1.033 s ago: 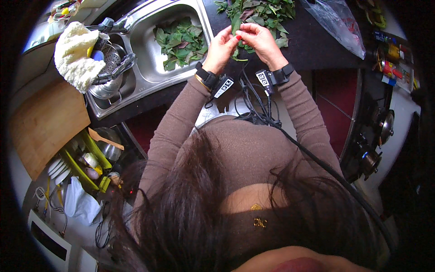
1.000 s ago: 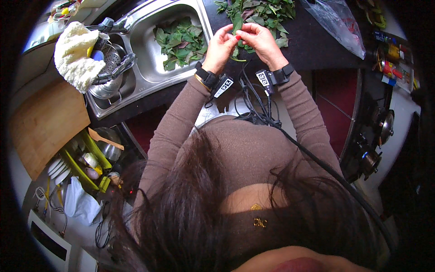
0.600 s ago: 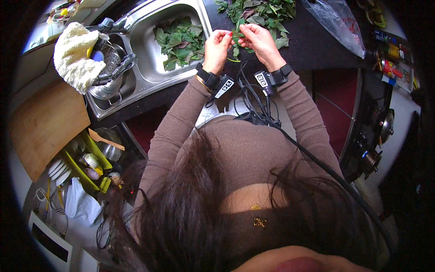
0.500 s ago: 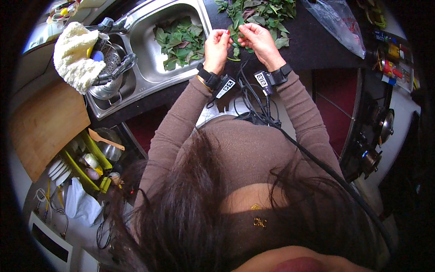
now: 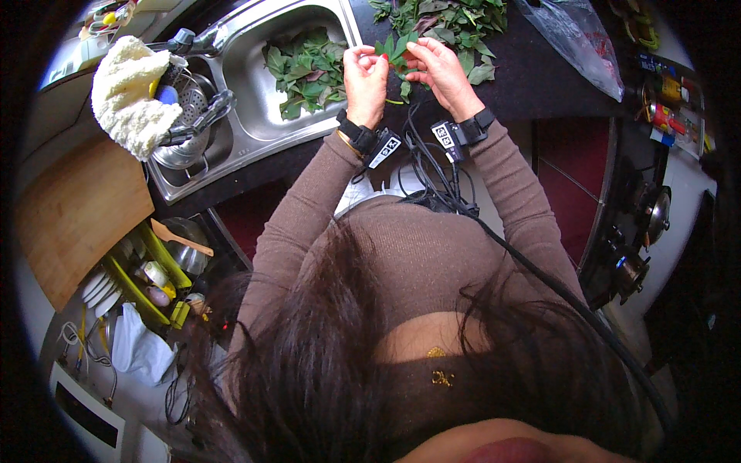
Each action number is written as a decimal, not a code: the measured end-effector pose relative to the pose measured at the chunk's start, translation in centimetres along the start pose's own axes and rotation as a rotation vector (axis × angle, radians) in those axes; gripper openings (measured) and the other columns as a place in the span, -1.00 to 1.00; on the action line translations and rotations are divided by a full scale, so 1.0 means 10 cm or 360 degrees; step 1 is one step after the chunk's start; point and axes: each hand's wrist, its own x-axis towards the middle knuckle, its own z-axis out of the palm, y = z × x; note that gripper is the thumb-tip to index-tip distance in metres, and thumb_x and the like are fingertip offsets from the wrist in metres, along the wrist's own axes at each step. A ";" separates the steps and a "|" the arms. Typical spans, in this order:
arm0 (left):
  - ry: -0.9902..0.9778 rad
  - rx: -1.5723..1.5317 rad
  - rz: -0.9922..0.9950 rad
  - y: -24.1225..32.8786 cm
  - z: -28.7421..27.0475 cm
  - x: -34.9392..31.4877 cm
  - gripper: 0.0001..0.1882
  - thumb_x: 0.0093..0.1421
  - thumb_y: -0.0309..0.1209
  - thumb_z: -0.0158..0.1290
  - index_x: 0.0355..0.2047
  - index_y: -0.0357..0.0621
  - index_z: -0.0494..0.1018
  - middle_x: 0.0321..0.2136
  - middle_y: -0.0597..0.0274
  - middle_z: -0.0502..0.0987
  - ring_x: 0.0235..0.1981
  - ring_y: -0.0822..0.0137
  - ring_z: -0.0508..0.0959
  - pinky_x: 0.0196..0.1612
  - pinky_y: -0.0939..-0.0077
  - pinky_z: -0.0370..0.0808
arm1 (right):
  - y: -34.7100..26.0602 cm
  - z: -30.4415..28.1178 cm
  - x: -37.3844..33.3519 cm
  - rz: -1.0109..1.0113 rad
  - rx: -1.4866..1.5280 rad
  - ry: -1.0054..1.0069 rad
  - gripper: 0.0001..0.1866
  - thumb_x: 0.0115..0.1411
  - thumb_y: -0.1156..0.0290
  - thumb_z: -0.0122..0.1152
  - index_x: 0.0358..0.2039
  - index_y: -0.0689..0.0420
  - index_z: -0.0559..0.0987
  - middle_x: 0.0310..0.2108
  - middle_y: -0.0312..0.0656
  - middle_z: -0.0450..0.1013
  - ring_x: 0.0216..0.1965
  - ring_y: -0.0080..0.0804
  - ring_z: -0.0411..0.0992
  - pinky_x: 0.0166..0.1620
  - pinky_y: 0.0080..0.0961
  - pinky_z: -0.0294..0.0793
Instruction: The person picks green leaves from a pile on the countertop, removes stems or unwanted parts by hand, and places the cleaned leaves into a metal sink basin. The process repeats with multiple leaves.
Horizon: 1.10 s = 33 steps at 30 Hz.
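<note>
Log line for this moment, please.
left hand: holds leafy sprig | right hand: holds same sprig | sink: picked leaves | counter: leaf pile

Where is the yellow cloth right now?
The yellow cloth lies at the upper left of the head view, draped over the metal strainer left of the sink.

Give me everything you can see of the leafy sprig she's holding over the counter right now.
The leafy sprig is a short green stem with a few pointed, fresh-looking leaves. It hangs between both hands above the dark counter, just right of the steel sink. The left hand pinches its left side and the right hand its right; the fingers hide part of it. A thin stalk trails down below the hands. A pile of loose leaves lies just behind it.
</note>
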 end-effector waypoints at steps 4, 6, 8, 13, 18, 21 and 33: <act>-0.0013 0.0072 0.0016 0.02 -0.02 -0.01 -0.69 0.16 -0.58 0.03 -0.12 -0.20 0.21 -0.44 0.31 0.44 -0.47 0.58 0.41 -0.41 0.74 0.36 | -0.01 0.04 -0.02 -0.0118 -0.0271 -0.0143 -0.72 0.11 0.39 0.25 -0.17 0.10 0.45 -0.33 -0.38 0.47 -0.34 -0.68 0.41 -0.33 -0.70 0.42; -0.0028 0.0077 0.0025 0.01 -0.04 0.00 -0.68 0.15 -0.60 0.04 -0.11 -0.20 0.21 -0.44 0.31 0.44 -0.46 0.58 0.42 -0.39 0.75 0.36 | -0.01 0.03 -0.02 -0.0115 -0.0298 -0.0160 -0.68 0.06 0.45 0.29 -0.16 0.12 0.45 -0.32 -0.40 0.47 -0.34 -0.70 0.41 -0.34 -0.74 0.39; -0.0005 0.0078 -0.0023 0.00 -0.05 0.00 -0.67 0.15 -0.61 0.04 -0.11 -0.20 0.22 -0.44 0.31 0.44 -0.46 0.58 0.42 -0.39 0.76 0.36 | 0.00 0.00 0.00 -0.0116 -0.0303 -0.0203 -0.68 0.06 0.46 0.29 -0.16 0.12 0.45 -0.33 -0.40 0.46 -0.33 -0.70 0.41 -0.34 -0.75 0.38; 0.0152 0.0205 0.0048 -0.05 -0.13 0.00 -0.73 0.15 -0.60 0.00 -0.14 -0.20 0.25 -0.50 0.35 0.39 -0.53 0.60 0.37 -0.47 0.78 0.33 | 0.10 -0.16 0.05 -0.0089 -0.0216 -0.0092 -0.70 0.05 0.48 0.29 -0.19 0.14 0.47 -0.34 -0.36 0.45 -0.33 -0.65 0.42 -0.29 -0.69 0.43; 0.0332 0.0233 0.0134 -0.14 -0.61 0.03 -0.69 0.17 -0.56 -0.06 -0.07 -0.25 0.21 -0.40 0.20 0.44 -0.47 0.45 0.46 -0.39 0.63 0.43 | 0.17 -0.55 0.15 -0.0253 -0.0321 0.0169 -0.77 0.02 0.52 0.28 -0.26 0.16 0.52 -0.39 -0.32 0.47 -0.38 -0.59 0.44 -0.32 -0.65 0.47; 0.0579 0.0534 0.0078 -0.26 -0.89 0.13 -0.54 0.14 -0.61 -0.05 0.07 -0.28 0.17 -0.07 0.03 0.34 -0.04 0.27 0.40 0.03 0.43 0.35 | 0.12 -0.89 0.26 -0.0632 -0.1119 0.0593 -0.83 0.00 0.56 0.20 -0.34 0.11 0.59 -0.31 -0.23 0.48 -0.36 -0.50 0.46 -0.27 -0.55 0.48; -0.0149 0.0055 -0.0375 -0.09 -0.21 -0.08 -0.66 0.21 -0.58 -0.09 0.02 -0.28 0.28 -0.11 0.07 0.43 -0.18 0.29 0.52 -0.16 0.53 0.50 | -0.03 -0.80 0.13 -0.0657 -0.0904 0.0527 -0.80 0.01 0.54 0.24 -0.29 0.17 0.61 -0.25 -0.24 0.50 -0.25 -0.48 0.46 -0.15 -0.59 0.43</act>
